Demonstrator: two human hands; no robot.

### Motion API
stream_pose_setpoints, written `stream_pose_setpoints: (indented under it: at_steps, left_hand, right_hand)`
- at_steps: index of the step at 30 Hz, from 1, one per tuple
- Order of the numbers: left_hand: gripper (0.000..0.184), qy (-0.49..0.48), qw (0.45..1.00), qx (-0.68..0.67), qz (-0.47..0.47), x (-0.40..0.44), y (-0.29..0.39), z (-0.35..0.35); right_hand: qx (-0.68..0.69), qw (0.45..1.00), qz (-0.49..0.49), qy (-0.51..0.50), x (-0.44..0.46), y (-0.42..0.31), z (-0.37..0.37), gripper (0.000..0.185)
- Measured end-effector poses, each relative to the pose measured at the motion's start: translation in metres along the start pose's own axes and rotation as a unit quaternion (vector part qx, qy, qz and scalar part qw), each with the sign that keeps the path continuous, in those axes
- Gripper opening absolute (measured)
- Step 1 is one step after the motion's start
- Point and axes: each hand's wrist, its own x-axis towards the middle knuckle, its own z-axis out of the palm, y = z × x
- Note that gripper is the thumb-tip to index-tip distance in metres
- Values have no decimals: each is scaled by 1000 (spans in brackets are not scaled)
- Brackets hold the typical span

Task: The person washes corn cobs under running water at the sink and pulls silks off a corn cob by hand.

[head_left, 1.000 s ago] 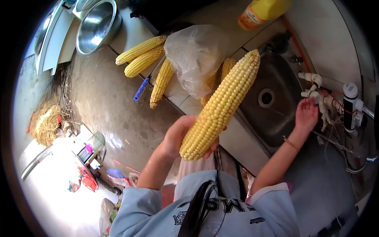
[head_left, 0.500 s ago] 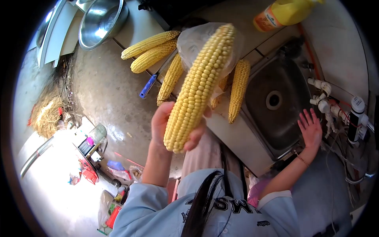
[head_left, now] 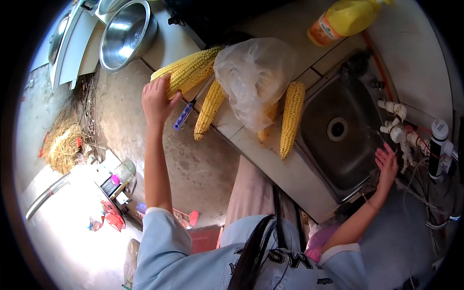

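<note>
Corn on tiled counter — mottled floor

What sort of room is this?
Most likely a kitchen. A metal sink is set into the tiled counter, a shiny metal bowl sits farther along, and several ears of corn lie on the counter.

Toward the upper left, the left hand touches corn cobs; at right, the right hand hangs near the sink.
</note>
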Motion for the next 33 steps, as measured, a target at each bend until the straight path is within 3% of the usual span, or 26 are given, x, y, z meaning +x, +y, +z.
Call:
stream_pose_setpoints:
  at_steps: [7, 11, 13, 15, 16, 19, 21, 23, 25, 27, 28, 29, 30, 31, 32, 33]
  left_hand:
    - [47, -41, 998, -52, 19, 23, -20, 12]
    - [47, -42, 997, -59, 40, 25, -14, 10]
    - [46, -9, 996, -70, 49, 24, -14, 8]
    - [39, 40, 993, -96, 51, 25, -9, 6]
    - [35, 69, 990, -118, 30, 24, 1, 1]
    - [25, 174, 968, -180, -6, 3, 45, -11]
    - [19, 217, 954, -208, -15, -16, 95, -15]
    - [12, 193, 952, -235, 43, -36, 139, -7]
    - [13, 143, 959, -241, 40, -55, 186, 2]
    - [20, 59, 946, -315, -47, -65, 237, 4]
    - [25, -34, 930, -354, -92, -67, 258, 1]
    - [39, -128, 923, -337, -135, -69, 275, 5]
    - [49, -76, 950, -294, -74, -74, 287, 24]
    - [60, -107, 956, -263, -68, -73, 300, 31]
    - [70, -120, 970, -199, -78, -75, 312, 38]
    - [70, -118, 971, -194, -78, -72, 319, 48]
  right_hand:
    - [64, 996, 17, -53, -18, -15, 7, 54]
    - [107, 993, 35, -22, -19, -16, 1, 54]
    - [314, 947, 15, -61, -18, -17, -2, 58]
    - [504, 834, 8, -224, -17, -18, -8, 70]
    - [549, 802, 10, -235, -25, -32, -2, 74]
    - [573, 770, -36, -277, -41, -51, 6, 73]
    - [590, 766, -18, -254, -51, -63, 9, 70]
    - [604, 757, -30, -248, -56, -67, 11, 66]
    - [620, 743, -38, -250, -56, -61, 6, 62]
    - [572, 780, -62, -247, -51, -45, -1, 54]
    - [497, 834, -57, -232, -45, -34, -7, 47]
    - [504, 829, -53, -238, -41, -28, -5, 47]
    - [253, 958, -8, -137, -39, -24, -2, 41]
    - [-22, 999, 33, -24, -37, -19, 0, 37]
    - [-17, 999, 31, -30, -35, -9, 0, 37]
    - [-253, 967, -20, 2, -36, 7, 1, 32]
